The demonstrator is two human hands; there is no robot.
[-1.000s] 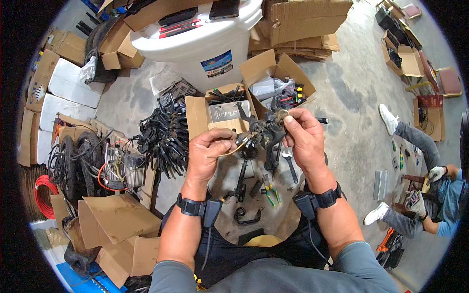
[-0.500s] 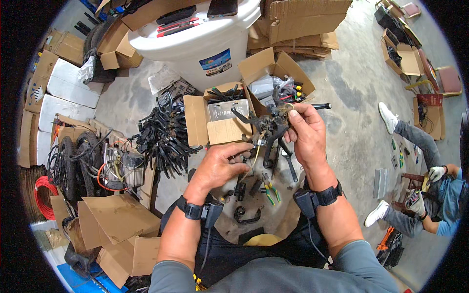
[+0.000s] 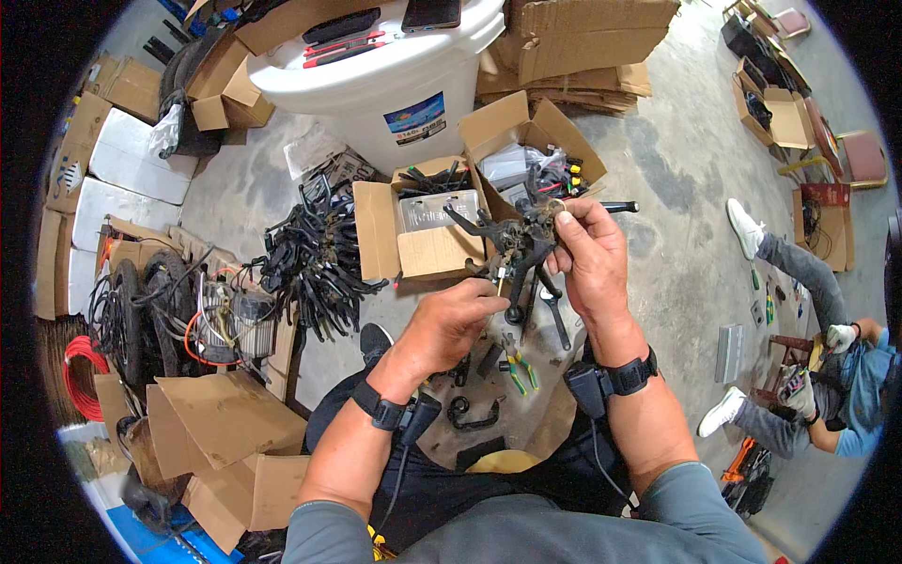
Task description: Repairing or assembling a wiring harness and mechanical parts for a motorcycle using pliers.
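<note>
Left edge: a red cable coil point(image 3: 85, 378) lies beside an open cardboard carton point(image 3: 216, 414); above the carton stand small black tyres point(image 3: 125, 310) and a finned metal unit point(image 3: 249, 324) with an orange cable.
Lever heap: many black levers point(image 3: 319, 258) are piled on the concrete.
White barrel: its lid carries red-handled tools point(image 3: 343, 50) and a dark phone point(image 3: 432, 13); the barrel point(image 3: 371, 103) stands behind the boxes.
Near box: the open box point(image 3: 373, 226) holds a clear-wrapped silver item and dark parts.
Left hand: the left hand point(image 3: 451, 320) pinches at the thin pale cable point(image 3: 502, 284) just below the assembly, fingers curled in; the exact contact is hard to see.
Lever assembly: the dirty black lever assembly point(image 3: 521, 246) hangs in the air between the hands, above the floor.
Floor below: green-and-yellow pliers point(image 3: 512, 353), an adjustable wrench point(image 3: 561, 329) and a curved black part point(image 3: 474, 425).
Right hand: the right hand point(image 3: 594, 254) grips the assembly's upper right end between thumb and fingers, near a pale ring point(image 3: 558, 208).
Right edge: a seated co-worker point(image 3: 864, 390) wears white gloves point(image 3: 839, 336).
</note>
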